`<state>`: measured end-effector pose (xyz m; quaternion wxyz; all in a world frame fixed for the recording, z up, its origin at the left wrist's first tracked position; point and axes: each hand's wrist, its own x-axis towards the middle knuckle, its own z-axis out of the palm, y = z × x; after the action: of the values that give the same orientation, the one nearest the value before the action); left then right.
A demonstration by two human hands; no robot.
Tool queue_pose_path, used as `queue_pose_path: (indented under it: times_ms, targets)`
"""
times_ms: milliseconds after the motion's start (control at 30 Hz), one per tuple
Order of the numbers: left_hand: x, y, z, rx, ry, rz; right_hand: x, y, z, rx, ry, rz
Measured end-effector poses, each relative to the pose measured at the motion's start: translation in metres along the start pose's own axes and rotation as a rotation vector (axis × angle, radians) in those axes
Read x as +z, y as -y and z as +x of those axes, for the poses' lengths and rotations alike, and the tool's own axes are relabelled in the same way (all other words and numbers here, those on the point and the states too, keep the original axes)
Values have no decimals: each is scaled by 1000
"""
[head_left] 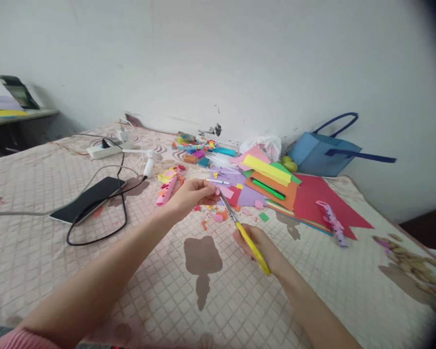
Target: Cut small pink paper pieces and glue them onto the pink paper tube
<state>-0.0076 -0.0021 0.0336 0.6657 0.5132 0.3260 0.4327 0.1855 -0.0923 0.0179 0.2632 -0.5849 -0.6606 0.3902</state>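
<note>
Between its fingertips, my left hand pinches a small piece of pink paper. My right hand is wrapped round the yellow handle of a pair of scissors. The metal blades point up and left, and their tips reach the pink piece at my left fingertips. How far the blades are parted I cannot tell. Below my hands lie many small paper scraps in pink, orange and green. A rolled pink paper strip rests left of my left hand.
Orange paper, red sheets and a green pen lie to the right. A blue bag stands by the wall. Left are a black tablet-like device with cables, a white glue gun and a power strip.
</note>
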Motion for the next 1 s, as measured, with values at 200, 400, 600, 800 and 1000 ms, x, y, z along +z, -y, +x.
queue_pose_path:
  times_ms: [200, 400, 600, 800, 1000]
  targets:
    - [8, 2, -3, -2, -43, -102, -1, 5, -2, 3, 6, 1]
    - [12, 8, -3, 15, -76, -139, 2, 0, 0, 31, -6, -25]
    - [13, 13, -3, 41, -78, -150, 5, -4, 1, 54, -29, -26]
    - [16, 16, -3, 58, -102, -153, 4, -3, 1, 59, -8, 0]
    - [14, 11, -4, 48, -110, -100, 1, 0, 0, 16, 1, -3]
